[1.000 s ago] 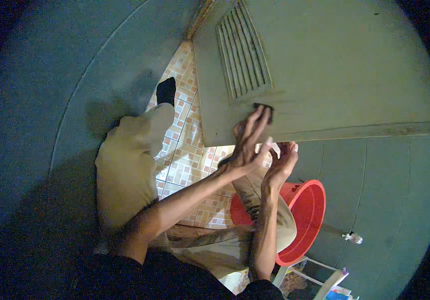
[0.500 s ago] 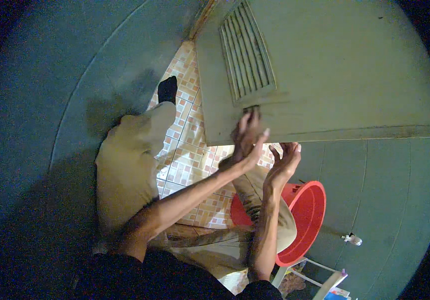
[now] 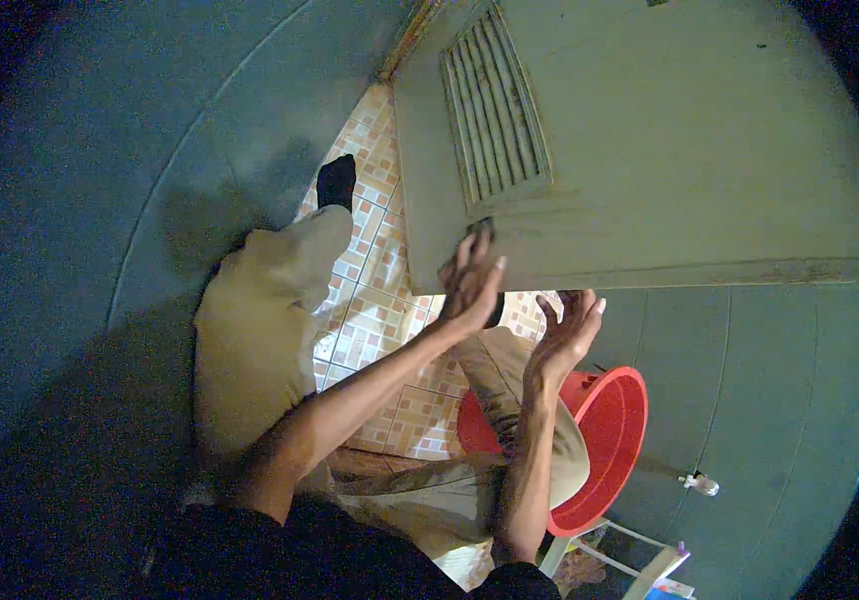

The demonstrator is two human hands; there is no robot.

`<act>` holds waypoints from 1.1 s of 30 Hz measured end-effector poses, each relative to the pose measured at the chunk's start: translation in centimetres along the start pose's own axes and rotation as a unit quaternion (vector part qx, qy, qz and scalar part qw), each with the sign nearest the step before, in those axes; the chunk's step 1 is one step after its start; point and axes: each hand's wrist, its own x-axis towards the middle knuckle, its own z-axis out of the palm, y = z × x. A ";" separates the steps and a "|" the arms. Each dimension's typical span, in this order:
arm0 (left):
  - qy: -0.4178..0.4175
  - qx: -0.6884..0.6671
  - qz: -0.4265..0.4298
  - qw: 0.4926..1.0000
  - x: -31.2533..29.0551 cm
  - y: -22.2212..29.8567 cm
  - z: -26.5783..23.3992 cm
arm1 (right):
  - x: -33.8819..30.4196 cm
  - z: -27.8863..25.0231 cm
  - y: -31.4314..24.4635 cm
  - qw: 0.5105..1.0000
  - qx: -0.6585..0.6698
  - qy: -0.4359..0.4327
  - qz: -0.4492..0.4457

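Observation:
A greenish door point(image 3: 690, 160) with a slatted vent point(image 3: 495, 105) fills the upper right. My left hand point(image 3: 470, 285) is at the door just below the vent, its fingers stretched out and a bit blurred. A small dark patch point(image 3: 483, 228) shows at its fingertips; I cannot tell whether it is a thing or a shadow. Dark smudges mark the door around there. My right hand point(image 3: 568, 330) holds the door's near edge, with its fingers bent around it.
Beside my bent right leg point(image 3: 565, 455) is a red tub point(image 3: 633, 430). A pale frame point(image 3: 655, 570) stands at the lower right, and a small white fitting point(image 3: 700, 484) is on the grey-green wall point(image 3: 750, 400). Patterned tiles point(image 3: 375, 325) cover the floor between my legs.
My left hand has slid left and slightly down along the door, and the dark patch has shifted with it. My right hand remains at the door's edge.

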 end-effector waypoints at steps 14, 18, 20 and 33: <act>0.022 -0.031 0.116 0.993 -0.5 12.3 -2.5 | -1.4 1.7 -0.8 0.999 -0.002 0.036 0.013; -0.024 0.010 0.263 0.964 -0.8 14.3 -5.6 | -1.9 1.8 -0.2 0.999 -0.020 0.029 0.039; -0.021 0.017 0.286 0.958 -0.7 12.6 -5.2 | -2.0 1.3 1.2 0.998 -0.049 0.046 0.014; 0.037 -0.165 -0.148 0.975 2.2 5.0 -0.4 | -1.1 1.5 0.2 0.999 -0.012 -0.031 -0.002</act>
